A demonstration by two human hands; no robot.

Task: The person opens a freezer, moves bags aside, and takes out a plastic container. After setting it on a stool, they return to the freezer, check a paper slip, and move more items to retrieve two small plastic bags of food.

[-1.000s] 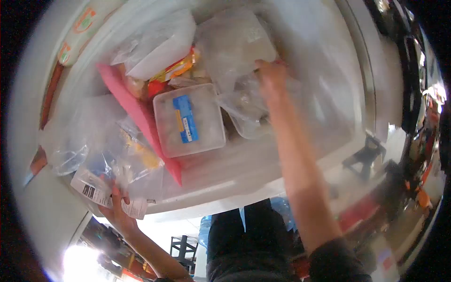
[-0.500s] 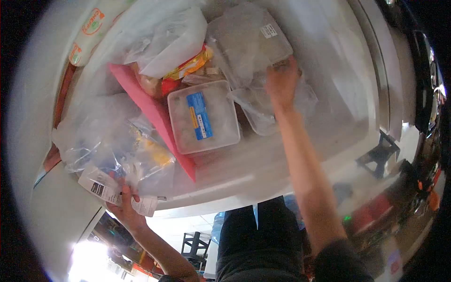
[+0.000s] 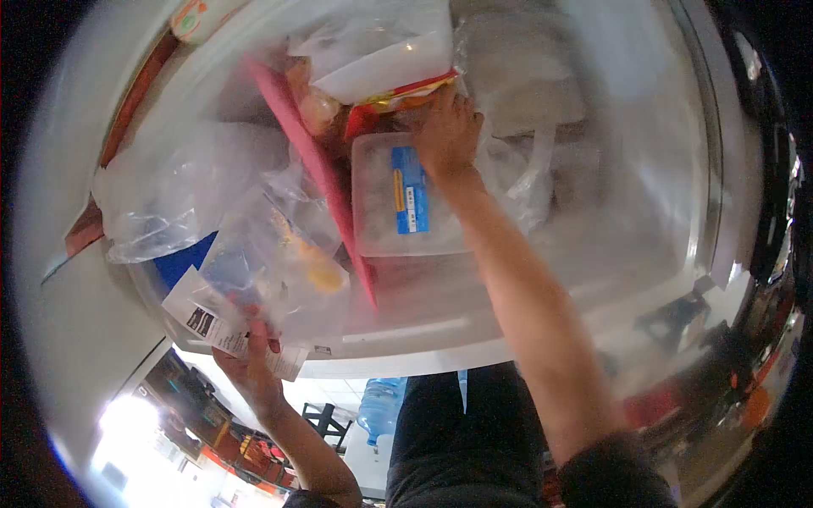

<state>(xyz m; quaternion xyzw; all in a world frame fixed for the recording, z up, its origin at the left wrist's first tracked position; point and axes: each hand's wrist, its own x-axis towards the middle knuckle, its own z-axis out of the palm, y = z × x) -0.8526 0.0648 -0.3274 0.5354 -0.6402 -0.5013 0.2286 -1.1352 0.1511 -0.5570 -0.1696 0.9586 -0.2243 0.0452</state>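
A white chest freezer (image 3: 542,279) filled most of the view, its near rim (image 3: 406,334) running across the lower middle. Clear plastic bags (image 3: 182,190) lay heaped against its left wall, with a frosted bag (image 3: 525,80) toward the far right corner. A pink tray (image 3: 318,173) stood on edge down the middle. Just right of it a clear lidded container (image 3: 398,203) with a blue label lay flat near the front rim. A red-and-yellow packet (image 3: 398,93) sat beyond it. The right hand (image 3: 449,131) rested on the container's far edge beside that packet, fingers curled; what it gripped could not be told. The left hand (image 3: 250,364) pinched a white printed label (image 3: 216,330) on a clear bag (image 3: 279,267) at the front left rim
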